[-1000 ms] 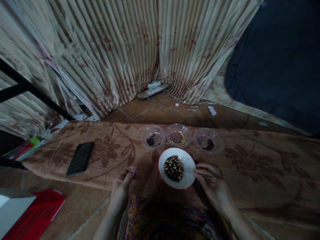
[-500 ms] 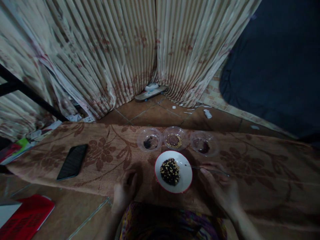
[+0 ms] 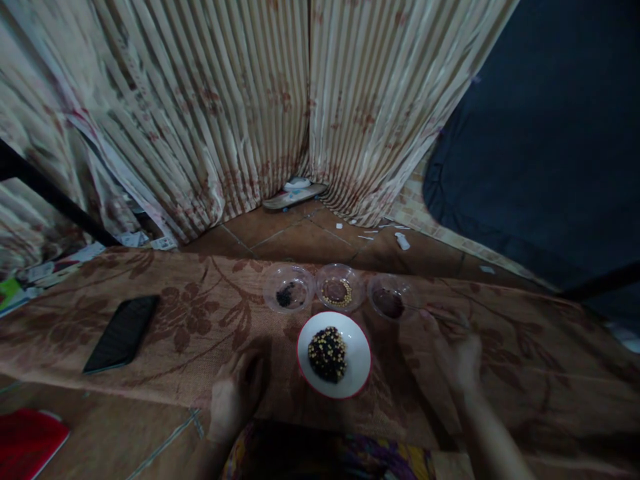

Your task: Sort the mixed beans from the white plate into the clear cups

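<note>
A white bowl with a red rim (image 3: 357, 350) holds a mixed heap of dark and yellow beans (image 3: 327, 353). Behind it stand three clear plastic bowls: the left one (image 3: 273, 283) has small black beans, the middle one (image 3: 338, 272) yellow beans, the right one (image 3: 375, 287) dark reddish beans. My right hand (image 3: 457, 353) grips thin metal tweezers (image 3: 447, 313), their tips at the right plastic bowl; whether they pinch a bean is too blurred to tell. Left of the white bowl, my left hand (image 3: 237, 390) rests loosely curved on the cloth, thumb apart from the fingers, nothing visible in it.
A black phone (image 3: 121, 333) lies on the patterned brown cloth (image 3: 200, 360) at the left. Beyond the table's far edge are a skateboard (image 3: 295, 197), white scraps (image 3: 402, 241) on the tiles and striped curtains (image 3: 250, 100). Something red (image 3: 30, 440) lies at the lower left.
My right hand has carried the tweezers from above the white bowl away to the right plastic bowl. The view has shifted slightly; my left hand stays beside the white bowl.
</note>
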`<state>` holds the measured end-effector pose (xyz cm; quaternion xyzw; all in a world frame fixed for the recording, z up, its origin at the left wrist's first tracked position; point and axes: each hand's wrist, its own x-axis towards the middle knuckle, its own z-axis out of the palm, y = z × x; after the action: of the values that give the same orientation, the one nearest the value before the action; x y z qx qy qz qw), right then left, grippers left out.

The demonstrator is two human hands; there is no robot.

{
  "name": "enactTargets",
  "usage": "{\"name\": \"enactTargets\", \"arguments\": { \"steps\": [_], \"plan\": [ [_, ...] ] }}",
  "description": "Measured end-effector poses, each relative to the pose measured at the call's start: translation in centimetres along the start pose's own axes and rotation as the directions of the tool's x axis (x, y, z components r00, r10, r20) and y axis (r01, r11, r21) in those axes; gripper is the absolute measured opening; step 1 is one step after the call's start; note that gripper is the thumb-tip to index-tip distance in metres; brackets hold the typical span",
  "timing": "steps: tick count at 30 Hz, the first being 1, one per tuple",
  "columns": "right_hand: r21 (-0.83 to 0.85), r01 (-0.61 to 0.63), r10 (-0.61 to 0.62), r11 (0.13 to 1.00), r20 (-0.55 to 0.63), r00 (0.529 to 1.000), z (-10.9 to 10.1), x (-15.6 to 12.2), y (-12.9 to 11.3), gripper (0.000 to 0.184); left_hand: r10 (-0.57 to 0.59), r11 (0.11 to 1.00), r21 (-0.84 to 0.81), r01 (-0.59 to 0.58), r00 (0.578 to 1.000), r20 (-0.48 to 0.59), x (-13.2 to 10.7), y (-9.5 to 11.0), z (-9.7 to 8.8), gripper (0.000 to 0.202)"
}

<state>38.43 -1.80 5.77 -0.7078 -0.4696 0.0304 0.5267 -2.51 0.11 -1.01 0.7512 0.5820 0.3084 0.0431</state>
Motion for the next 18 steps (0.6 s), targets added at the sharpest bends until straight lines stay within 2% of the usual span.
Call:
{"name": "enactTargets", "arguments": {
  "steps": [3, 6, 10, 12, 14, 18],
  "plan": [
    [0.059, -0.017, 0.016, 0.998, 0.028, 0.999, 0.1, -1.6, -1.4, 0.03, -0.018, 1.0, 0.017, 0.018, 1.0, 0.025, 0.0, 0.1, 0.0, 0.023],
    [0.108, -0.069, 0.052, 0.992, 0.156, 0.986, 0.1, -3.7, -3.1, 0.027, -0.029, 1.0, 0.009, 0.029, 0.999, 0.032, 0.0, 0.4, -0.1, 0.023],
    [0.102, -0.123, 0.069, 0.987, 0.422, 0.904, 0.5, -6.5, -3.8, 0.026, -0.022, 1.0, 0.004, 0.022, 0.999, 0.039, 0.2, 0.8, -0.4, 0.022],
    [0.089, -0.136, 0.074, 0.987, 0.496, 0.865, 0.9, -7.5, -3.5, 0.027, -0.02, 1.0, 0.006, 0.019, 0.999, 0.046, 0.2, 0.9, -0.4, 0.021],
    [0.081, -0.153, 0.091, 0.985, 0.514, 0.853, 1.4, -8.2, -3.2, 0.028, -0.013, 1.0, 0.007, 0.012, 0.999, 0.045, 0.2, 0.9, -0.4, 0.021],
    [0.079, -0.171, 0.112, 0.982, 0.483, 0.868, 2.1, -8.4, -3.0, 0.031, 0.008, 1.0, 0.024, -0.008, 1.0, 0.022, 0.2, 0.8, -0.2, 0.02]
  ]
}}
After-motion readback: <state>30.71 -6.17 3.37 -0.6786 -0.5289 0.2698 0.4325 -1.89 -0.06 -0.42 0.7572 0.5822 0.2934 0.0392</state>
